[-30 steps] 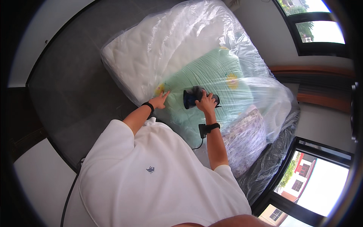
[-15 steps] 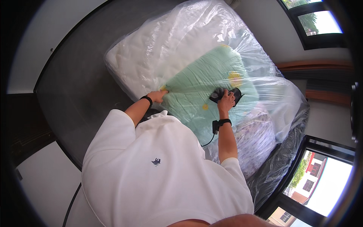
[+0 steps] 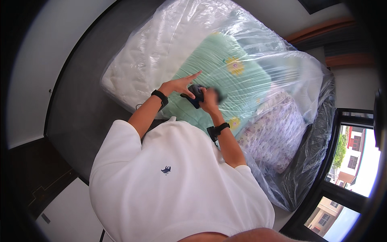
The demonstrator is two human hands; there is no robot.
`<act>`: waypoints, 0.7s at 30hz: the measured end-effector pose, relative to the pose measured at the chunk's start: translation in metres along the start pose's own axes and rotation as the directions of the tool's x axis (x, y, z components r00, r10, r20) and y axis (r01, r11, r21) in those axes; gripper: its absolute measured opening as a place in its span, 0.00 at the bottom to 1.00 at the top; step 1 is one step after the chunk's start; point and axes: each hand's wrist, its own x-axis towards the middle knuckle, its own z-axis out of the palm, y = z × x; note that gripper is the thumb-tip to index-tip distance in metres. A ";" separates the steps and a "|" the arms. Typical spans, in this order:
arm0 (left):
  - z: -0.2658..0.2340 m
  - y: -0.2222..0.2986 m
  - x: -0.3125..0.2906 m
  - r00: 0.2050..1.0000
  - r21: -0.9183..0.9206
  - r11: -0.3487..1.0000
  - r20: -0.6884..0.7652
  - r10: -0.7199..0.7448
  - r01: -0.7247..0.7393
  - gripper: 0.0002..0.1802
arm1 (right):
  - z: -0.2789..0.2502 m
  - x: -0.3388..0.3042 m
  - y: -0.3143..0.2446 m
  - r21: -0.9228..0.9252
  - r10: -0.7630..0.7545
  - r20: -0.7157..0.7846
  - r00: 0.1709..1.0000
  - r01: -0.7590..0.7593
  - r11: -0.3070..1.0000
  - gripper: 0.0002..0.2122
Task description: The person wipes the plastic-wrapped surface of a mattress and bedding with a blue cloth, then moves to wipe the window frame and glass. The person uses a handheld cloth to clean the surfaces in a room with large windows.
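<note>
Just above the frame's centre, a black handheld device (image 3: 196, 90) lies over the plastic-covered green quilt (image 3: 246, 82), its long axis roughly left to right; the right hand (image 3: 209, 101) curls round it, while the nearer-left left hand (image 3: 180, 85) spreads its fingers beside it, contact unclear

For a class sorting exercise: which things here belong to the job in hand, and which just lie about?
In use:
- black handheld device, in the right hand; left hand open beside it
- light-green flowered bedding under clear plastic sheeting, below the device

Lying about:
- white-and-purple floral bedding
- white quilted mattress
</note>
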 end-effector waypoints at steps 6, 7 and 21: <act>0.064 0.025 0.006 0.998 0.323 0.946 -0.052 0.017 0.001 0.56 | -0.015 -0.020 0.034 0.771 0.248 0.084 0.965 -0.220 0.597 0.21; 0.070 0.019 0.002 0.993 0.308 0.951 -0.103 0.051 -0.017 0.54 | -0.015 -0.026 0.045 0.869 0.378 0.076 0.923 -0.247 0.429 0.15; 0.077 -0.049 -0.040 0.675 -0.121 0.855 -0.563 -0.477 0.504 0.57 | 0.015 -0.069 0.085 0.894 0.450 0.384 0.806 -0.447 0.036 0.11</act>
